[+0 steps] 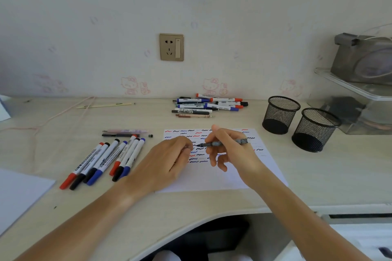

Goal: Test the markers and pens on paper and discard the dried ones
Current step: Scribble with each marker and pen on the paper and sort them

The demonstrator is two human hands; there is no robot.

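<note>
The fingers (214,146) of my right hand (231,150) pinch a slim dark-barrelled pen (222,143) near its tip, holding it level above the white sheet of paper (237,176), nib pointing left toward my left hand (167,161). The left hand's fingers are curled inward just beside the nib, knuckles over the sheet's left part; I cannot tell whether they hold anything. The paper lies flat on the pale wooden desk (318,171) and carries rows of short red, blue and black squiggles across its far half. Left of the sheet I see a fanned row of white-barrelled markers with red, black and blue caps (106,160), and beyond them two thin pens (125,133) lying crosswise. Farther back, near the wall, sits a loose pile of mixed markers and pens (209,105). Two black wire-mesh cups (301,123) stand upright to the right, close together.
</note>
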